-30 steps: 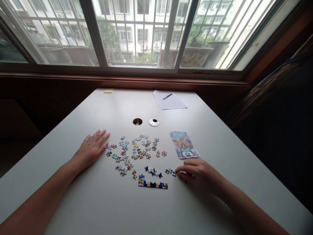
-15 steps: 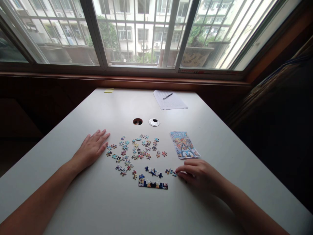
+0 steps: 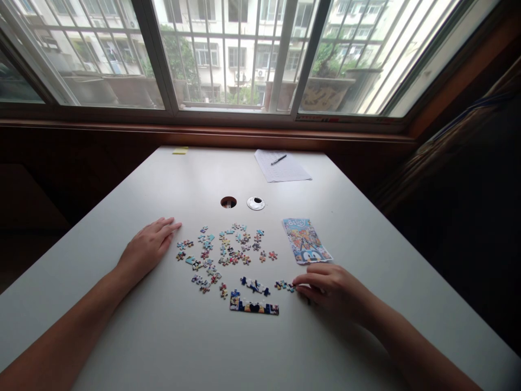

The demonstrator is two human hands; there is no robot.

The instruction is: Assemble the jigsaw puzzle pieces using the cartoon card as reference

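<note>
My left hand [image 3: 148,244] lies on the white table, fingers stretched out, left of many loose jigsaw pieces [image 3: 236,255]. At the right, my right hand [image 3: 325,285] pinches with thumb and fingertips at the end of a small group of jigsaw pieces [image 3: 282,285]; the fingers partly hide the piece they hold. A joined strip of jigsaw pieces [image 3: 254,308] with a dark heart-like shape lies nearest me. Just above it is a shorter dark blue and white joined run of pieces [image 3: 254,285]. The picture sheet [image 3: 307,241] lies beyond my right hand.
The white table [image 3: 183,347] reaches to the window. It has a round hole [image 3: 228,202] and a silver round cover [image 3: 256,203]. Further back lie paper sheets [image 3: 285,169] with a pen [image 3: 279,159] and a yellow strip [image 3: 180,150]. A dark curtain [image 3: 459,163] hangs at the right.
The fingers of my left hand have drawn closer together and the hand has turned slightly. My right hand stays at the small group of jigsaw pieces, almost unmoved.
</note>
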